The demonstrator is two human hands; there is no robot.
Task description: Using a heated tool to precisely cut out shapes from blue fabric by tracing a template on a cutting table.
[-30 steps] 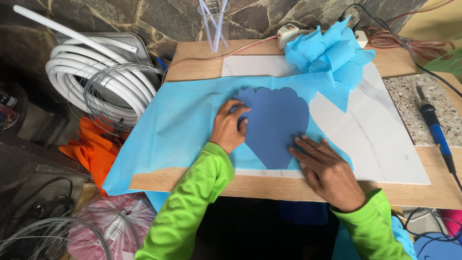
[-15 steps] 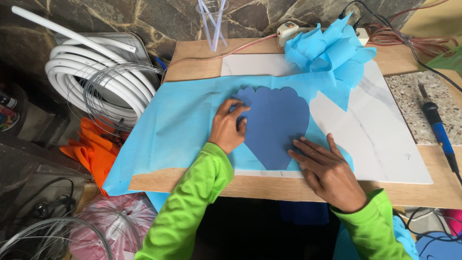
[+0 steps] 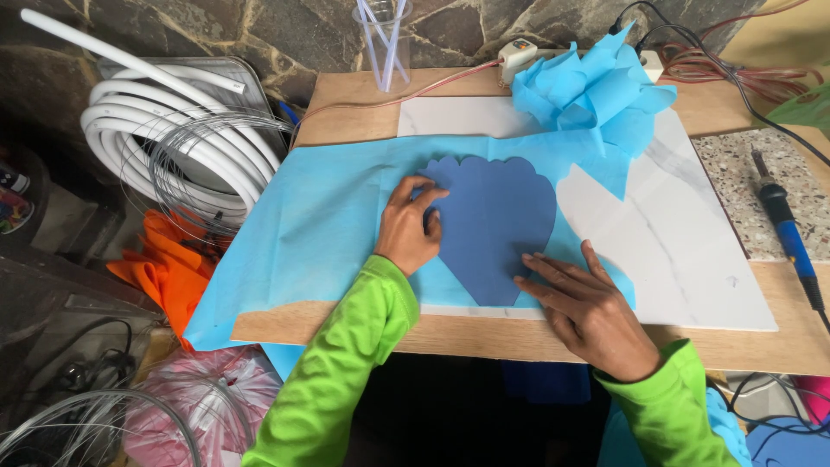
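On the wooden table (image 3: 363,324), a dark blue scalloped cutout (image 3: 495,227) lies flat on a light blue sheet (image 3: 328,225), which partly covers a white board (image 3: 692,251). The left hand (image 3: 410,229) presses the cutout's left edge with curled fingers, gripping nothing, while the right hand (image 3: 588,307) lies flat and spread, fingertips on the cutout's lower right edge. A crumpled blue bundle (image 3: 596,91) sits at the far side, white tubing (image 3: 164,143) coils to the left, and a blue-handled tool (image 3: 782,225) lies at right.
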